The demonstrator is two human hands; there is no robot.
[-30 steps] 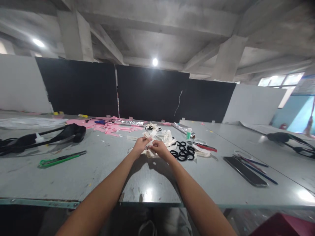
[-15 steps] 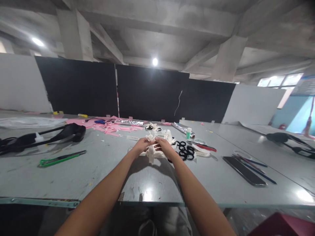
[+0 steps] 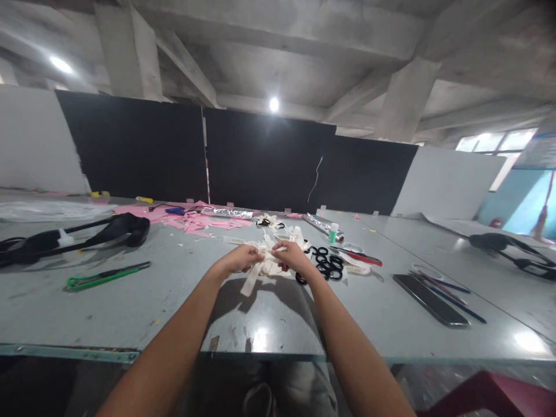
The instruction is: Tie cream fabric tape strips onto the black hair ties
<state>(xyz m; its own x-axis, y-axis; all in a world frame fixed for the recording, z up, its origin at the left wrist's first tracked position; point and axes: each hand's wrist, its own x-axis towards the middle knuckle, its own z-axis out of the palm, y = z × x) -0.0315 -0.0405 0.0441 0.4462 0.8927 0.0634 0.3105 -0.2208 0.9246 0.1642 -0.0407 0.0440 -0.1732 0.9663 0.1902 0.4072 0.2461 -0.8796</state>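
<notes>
In the middle of the table, my left hand (image 3: 241, 258) and my right hand (image 3: 288, 255) face each other over a bunch of cream-white strips (image 3: 270, 267), which could be paper or cloth. Fingertips of my left hand pinch the bunch on its left side. My right hand's thumb and fingers pinch it from the right. One strip end (image 3: 250, 284) hangs toward me below the left hand. Just right of my right hand lie several black rings (image 3: 328, 264). Behind the hands sits a small white bundle with black loops (image 3: 268, 222).
Pink scraps (image 3: 191, 221) and foil (image 3: 230, 214) lie at the back. A green cutter (image 3: 106, 275) and black straps (image 3: 125, 229) are on the left. Toward the right are a glue stick (image 3: 333, 233), red-handled scissors (image 3: 364, 259), a phone (image 3: 430, 301) and pens (image 3: 456, 298).
My left hand has moved left, away from the right hand, so the gap between them is wider. The hanging strip now slants down to the left instead of straight down.
</notes>
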